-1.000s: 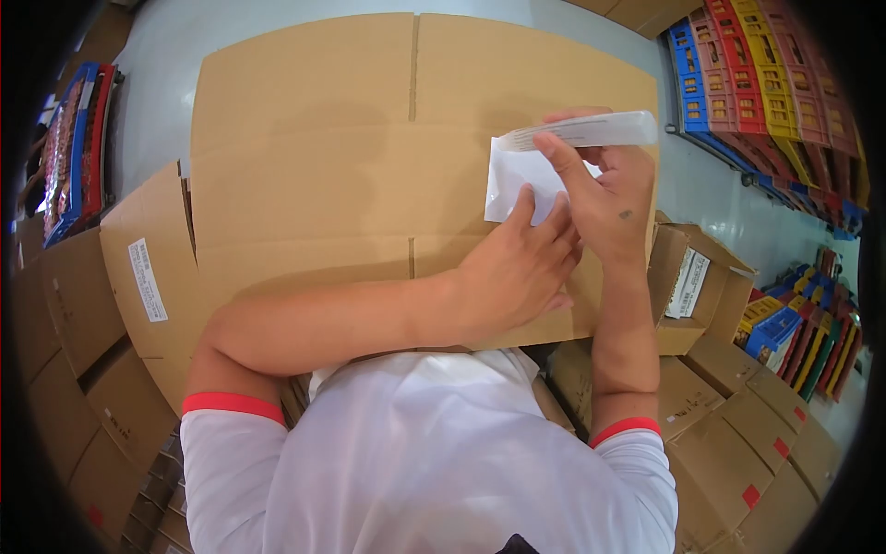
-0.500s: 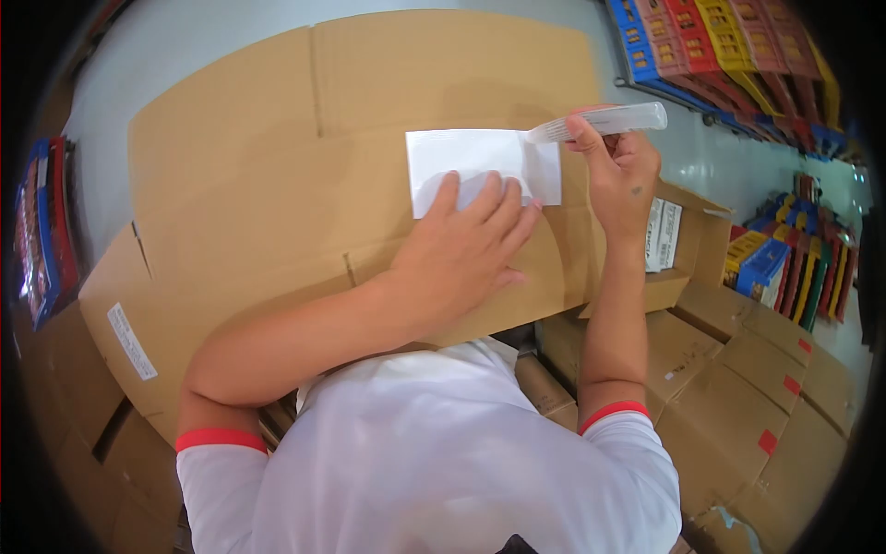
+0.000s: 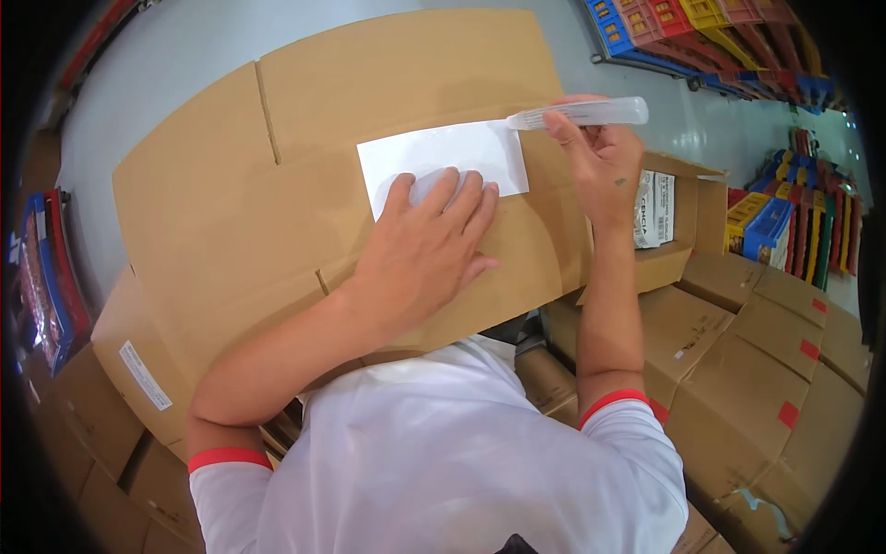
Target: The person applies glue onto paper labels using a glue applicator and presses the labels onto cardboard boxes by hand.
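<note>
One bottle [image 3: 607, 112], right hand [image 3: 604, 168] pinching it, points left, long axis crosswise; left hand [image 3: 415, 242] spread on paper [image 3: 425, 150].

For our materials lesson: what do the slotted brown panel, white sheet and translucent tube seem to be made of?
Slotted brown panel: matte cardboard, probably corrugated, judging by creases and slots. White sheet: likely paper, smooth and thin; any coating unclear. Translucent tube: seemingly plastic, glossy from its highlights.

I'm seeing the paper [image 3: 445, 145] lying right of centre on the cardboard [image 3: 221, 212], under the left hand [image 3: 420, 235]; the tube [image 3: 604, 113] in the right hand [image 3: 604, 171] is ending at the paper's far right corner. Beyond the cardboard's right edge, an open box [image 3: 660, 266] is sitting.
</note>
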{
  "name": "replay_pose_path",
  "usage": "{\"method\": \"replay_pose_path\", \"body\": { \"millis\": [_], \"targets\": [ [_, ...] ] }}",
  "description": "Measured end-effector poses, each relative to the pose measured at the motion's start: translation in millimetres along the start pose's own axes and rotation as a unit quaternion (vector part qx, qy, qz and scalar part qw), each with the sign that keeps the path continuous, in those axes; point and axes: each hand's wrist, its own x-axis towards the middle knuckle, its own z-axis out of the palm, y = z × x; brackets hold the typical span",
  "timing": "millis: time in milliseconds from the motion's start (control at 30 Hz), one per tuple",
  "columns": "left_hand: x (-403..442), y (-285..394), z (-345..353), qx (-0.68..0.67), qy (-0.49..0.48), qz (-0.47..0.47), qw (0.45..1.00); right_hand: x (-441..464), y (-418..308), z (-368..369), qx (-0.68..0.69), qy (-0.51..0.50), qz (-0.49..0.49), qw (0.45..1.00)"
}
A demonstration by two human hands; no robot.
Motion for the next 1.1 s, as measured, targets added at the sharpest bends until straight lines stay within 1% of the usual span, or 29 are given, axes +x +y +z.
{"method": "replay_pose_path", "body": {
  "millis": [100, 167, 200, 233, 267, 300, 367, 400, 433, 467, 500, 533, 567, 600, 667, 700, 733, 800, 933, 1000, 1100],
  "targets": [
    [-1, -4, -3, -0.014, 0.001, -0.015, 1.000, -4, -2, -3, -0.047, -0.022, -0.008, 0.999],
    [0, -9, -6, -0.072, -0.003, -0.054, 0.996, -13, -7, -12, -0.070, -0.029, -0.015, 0.997],
    [1, -13, -9, -0.072, -0.004, -0.054, 0.996, -20, -11, -19, -0.110, -0.057, -0.008, 0.992],
    [2, -16, -12, -0.084, -0.035, -0.071, 0.993, -27, -14, -24, -0.150, -0.086, -0.001, 0.985],
    [3, -21, -13, -0.095, -0.067, -0.088, 0.989, -33, -16, -26, -0.150, -0.086, -0.001, 0.985],
    [3, -26, -13, -0.096, -0.067, -0.089, 0.989, -39, -18, -28, -0.132, -0.096, 0.011, 0.987],
    [3, -40, -12, -0.055, -0.099, -0.023, 0.993, -42, -18, -29, -0.115, -0.104, 0.024, 0.988],
    [4, -45, -12, -0.055, -0.099, -0.021, 0.993, -42, -18, -29, -0.090, -0.068, 0.030, 0.993],
    [6, -52, -13, -0.052, -0.060, -0.003, 0.997, -42, -18, -28, -0.063, -0.033, 0.036, 0.997],
    [8, -59, -14, -0.048, -0.021, 0.013, 0.999, -41, -21, -27, -0.062, -0.033, 0.036, 0.997],
    [12, -66, -16, -0.045, -0.022, 0.008, 0.999, -38, -26, -24, 0.028, 0.003, 0.042, 0.999],
    [15, -74, -18, -0.076, 0.010, 0.023, 0.997, -35, -31, -21, 0.119, 0.038, 0.048, 0.991],
    [16, -81, -19, -0.105, 0.042, 0.037, 0.993, -36, -36, -16, 0.135, 0.037, 0.047, 0.989],
    [18, -90, -19, -0.098, 0.039, 0.028, 0.994, -39, -39, -8, 0.144, 0.029, 0.047, 0.988],
    [20, -107, -18, -0.153, 0.027, 0.066, 0.986, -45, -46, 13, 0.098, -0.051, 0.031, 0.993],
    [19, -111, -18, -0.148, 0.024, 0.059, 0.987, -47, -56, 24, 0.058, -0.098, 0.021, 0.993],
    [18, -113, -17, -0.161, 0.018, 0.064, 0.985, -49, -57, 38, 0.063, -0.102, 0.020, 0.993],
    [16, -115, -15, -0.176, 0.013, 0.065, 0.982, -52, -53, 60, 0.088, -0.146, -0.024, 0.985],
    [12, -121, -11, -0.197, 0.020, 0.057, 0.978, -54, -52, 83, 0.096, -0.182, -0.058, 0.977],
    [12, -123, -11, -0.202, 0.022, 0.062, 0.977, -54, -54, 90, 0.070, -0.193, -0.082, 0.975],
    [12, -123, -9, -0.207, 0.026, 0.061, 0.976, -52, -51, 86, 0.027, -0.193, -0.092, 0.977]
  ]
}}
